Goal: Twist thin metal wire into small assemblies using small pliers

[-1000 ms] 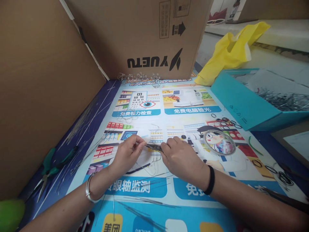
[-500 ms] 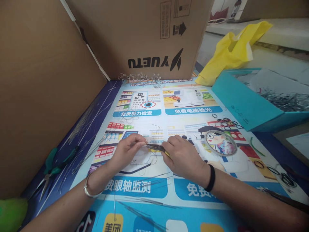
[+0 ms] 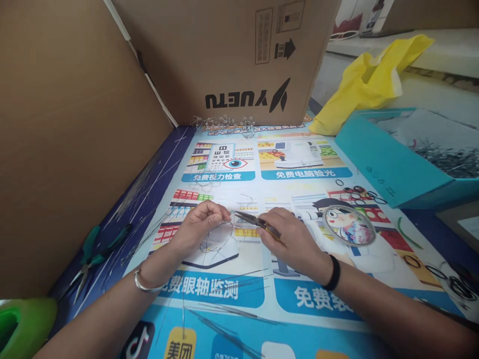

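Note:
Thumb and fingers of my left hand (image 3: 204, 224) pinch a thin wire piece (image 3: 232, 230), which curves in a loose loop below the fingertips. My right hand (image 3: 290, 239) is wrapped round the handles of small dark pliers (image 3: 250, 219). The pliers point left, their tips close to my left fingertips and beside the wire. Whether the jaws touch the wire is too small to tell. Loose straight wires (image 3: 224, 319) lie on the printed sheet (image 3: 265, 192) below my hands.
Green-handled pliers (image 3: 90, 254) and a green roll (image 3: 33, 324) lie left. Cardboard (image 3: 239, 60) stands behind, near wire pieces (image 3: 224, 122). To the right are a round clear dish (image 3: 350, 225), black rings (image 3: 357, 189), a teal box (image 3: 392, 159) and yellow cloth (image 3: 370, 85).
The pliers' tips have come away from my left fingertips, and my right hand has shifted slightly right. More of the wire loop shows. The whole view has shifted a little.

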`<state>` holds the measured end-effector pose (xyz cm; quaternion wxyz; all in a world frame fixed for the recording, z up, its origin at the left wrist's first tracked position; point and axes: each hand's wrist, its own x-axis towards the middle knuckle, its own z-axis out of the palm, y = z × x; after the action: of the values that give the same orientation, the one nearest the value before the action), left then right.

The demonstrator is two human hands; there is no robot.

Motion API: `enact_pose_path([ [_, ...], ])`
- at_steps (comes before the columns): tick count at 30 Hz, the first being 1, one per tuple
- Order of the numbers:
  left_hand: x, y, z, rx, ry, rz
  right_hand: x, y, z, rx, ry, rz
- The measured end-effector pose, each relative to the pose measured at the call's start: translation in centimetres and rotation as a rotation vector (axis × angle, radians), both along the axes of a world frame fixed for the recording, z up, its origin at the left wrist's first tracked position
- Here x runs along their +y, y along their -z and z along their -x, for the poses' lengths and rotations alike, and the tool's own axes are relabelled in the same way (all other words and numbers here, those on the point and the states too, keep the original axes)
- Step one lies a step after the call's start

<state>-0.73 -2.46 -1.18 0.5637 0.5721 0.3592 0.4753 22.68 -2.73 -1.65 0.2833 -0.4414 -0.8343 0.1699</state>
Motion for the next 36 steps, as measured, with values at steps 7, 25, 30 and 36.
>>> enact_pose_path([
  [7, -0.1, -0.3, -0.2, -0.003, -0.014, 0.022, -0.1, 0.0, 0.0, -0.004, -0.006, -0.029],
  [25, -0.3, -0.5, -0.4, 0.193, -0.157, 0.012, -0.3, 0.0, 0.2, -0.073, -0.044, -0.070],
  [30, -0.6, -0.8, -0.8, 0.384, -0.202, -0.079, -0.3, -0.1, 0.2, -0.189, -0.038, -0.106],
  [36, -0.3, -0.1, -0.9, 0.582, -0.210, -0.220, 0.7, -0.6, -0.6, -0.393, 0.079, -0.122],
])
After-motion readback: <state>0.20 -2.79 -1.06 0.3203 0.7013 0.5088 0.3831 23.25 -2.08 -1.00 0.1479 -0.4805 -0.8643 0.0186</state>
